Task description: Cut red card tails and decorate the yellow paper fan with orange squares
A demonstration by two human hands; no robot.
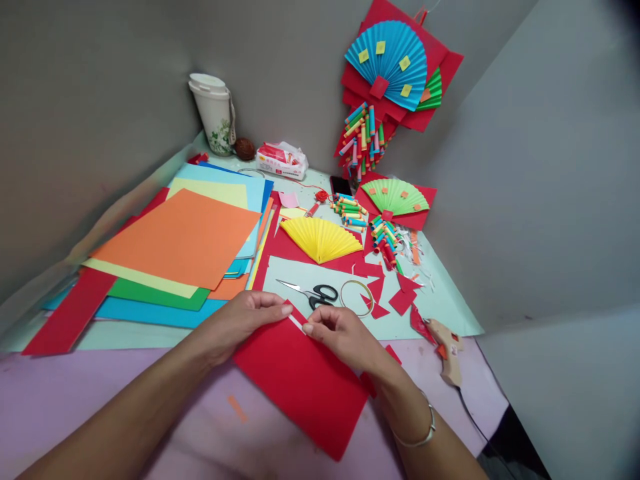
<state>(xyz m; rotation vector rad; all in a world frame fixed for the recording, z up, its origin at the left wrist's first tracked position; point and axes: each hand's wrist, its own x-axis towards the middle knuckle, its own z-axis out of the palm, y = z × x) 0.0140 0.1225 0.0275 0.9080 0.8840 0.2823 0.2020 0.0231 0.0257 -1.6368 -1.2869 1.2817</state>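
Observation:
A red paper sheet lies on the table in front of me. A thin white strip runs along its upper edge. My left hand presses its fingertips together on the left end of that edge. My right hand, with a silver bangle on its wrist, pinches the strip's right end. Black-handled scissors and a roll of tape lie just beyond my hands.
A stack of coloured paper sheets fills the left. A yellow paper fan, a green fan, rolled paper bundles and red scraps lie behind. A glue gun sits at right. A cup stands in the corner, and a fan decoration hangs on the wall.

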